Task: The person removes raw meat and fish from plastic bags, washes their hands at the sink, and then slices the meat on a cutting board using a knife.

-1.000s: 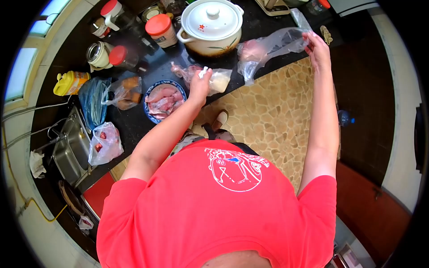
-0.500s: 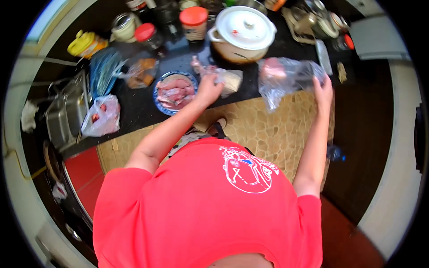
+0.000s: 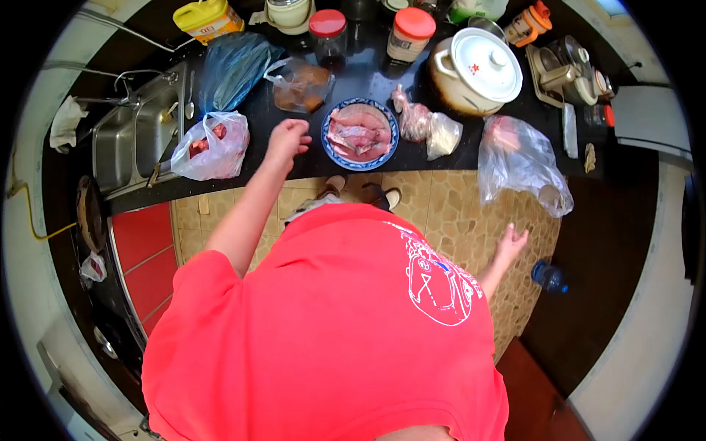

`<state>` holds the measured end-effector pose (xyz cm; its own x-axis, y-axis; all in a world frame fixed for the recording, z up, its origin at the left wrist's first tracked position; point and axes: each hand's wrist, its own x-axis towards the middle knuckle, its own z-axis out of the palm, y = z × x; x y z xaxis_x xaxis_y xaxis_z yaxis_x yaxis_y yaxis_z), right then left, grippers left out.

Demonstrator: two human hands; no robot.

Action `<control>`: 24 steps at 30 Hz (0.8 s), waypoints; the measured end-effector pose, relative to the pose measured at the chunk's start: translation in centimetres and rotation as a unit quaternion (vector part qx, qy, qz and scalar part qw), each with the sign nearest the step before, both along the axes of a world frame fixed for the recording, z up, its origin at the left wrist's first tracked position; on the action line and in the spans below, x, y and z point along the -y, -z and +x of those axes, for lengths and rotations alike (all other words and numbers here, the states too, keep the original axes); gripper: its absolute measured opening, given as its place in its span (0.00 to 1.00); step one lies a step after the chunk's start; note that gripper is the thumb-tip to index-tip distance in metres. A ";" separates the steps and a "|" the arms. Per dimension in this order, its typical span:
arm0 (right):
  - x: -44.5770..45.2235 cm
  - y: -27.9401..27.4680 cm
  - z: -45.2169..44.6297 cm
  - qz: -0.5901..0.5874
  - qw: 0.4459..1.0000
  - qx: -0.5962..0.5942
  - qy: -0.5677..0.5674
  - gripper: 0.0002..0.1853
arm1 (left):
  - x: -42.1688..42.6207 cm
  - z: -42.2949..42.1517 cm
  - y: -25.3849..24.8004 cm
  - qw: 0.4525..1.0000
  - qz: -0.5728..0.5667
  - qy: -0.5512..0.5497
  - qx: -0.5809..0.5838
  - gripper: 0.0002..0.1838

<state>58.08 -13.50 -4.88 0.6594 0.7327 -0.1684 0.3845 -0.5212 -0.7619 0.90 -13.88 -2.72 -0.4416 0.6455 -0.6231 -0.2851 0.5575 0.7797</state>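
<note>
My left hand [image 3: 289,140] is above the counter's front edge with its fingers curled in, nothing showing in it. It is between a plate of raw meat pieces, a blue-rimmed plate [image 3: 329,152], and a white plastic bag [image 3: 212,147] with red contents. My right hand [image 3: 509,242] is low over the floor, fingers apart and holding nothing. Above it a clear plastic bag [image 3: 518,165] with pink meat inside hangs partly over the counter edge. Right of the plate lie bagged raw meat [image 3: 415,123] and a small bag of pale contents [image 3: 444,137].
A white lidded pot [image 3: 478,70] stands at the back right. Red-lidded jars [image 3: 328,33] and a yellow jug [image 3: 208,20] line the back. A blue bag [image 3: 234,73] lies beside the metal sink [image 3: 114,151]. A water bottle [image 3: 548,276] is at lower right.
My right hand has let go of the clear bag and dropped toward my body. My left hand has left the bagged meat and moved left past the plate. The view has turned left.
</note>
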 end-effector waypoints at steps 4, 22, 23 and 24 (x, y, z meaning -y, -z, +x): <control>3.5 -1.4 -8.0 -0.032 0.997 -0.066 0.030 0.39 | -0.1 -3.2 1.1 1.000 0.005 -0.007 0.028 0.10; 5.9 -2.2 -15.8 -0.064 0.981 -0.168 -0.079 0.29 | 3.1 -4.9 2.5 0.994 -0.001 0.066 0.093 0.11; 5.1 -2.2 -15.8 -0.065 0.979 -0.169 -0.093 0.29 | 3.8 -4.8 2.4 0.995 0.021 0.044 0.087 0.11; 4.3 -1.9 -15.7 -0.058 0.977 -0.173 -0.107 0.28 | 4.4 -4.8 2.0 0.996 0.021 0.028 0.085 0.11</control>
<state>42.35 -17.75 -2.99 0.3826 0.8105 -0.4436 0.2242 -0.5472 -0.8064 -3.87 -18.26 -4.75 -0.2945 0.6939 -0.6571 -0.3841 0.5437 0.7462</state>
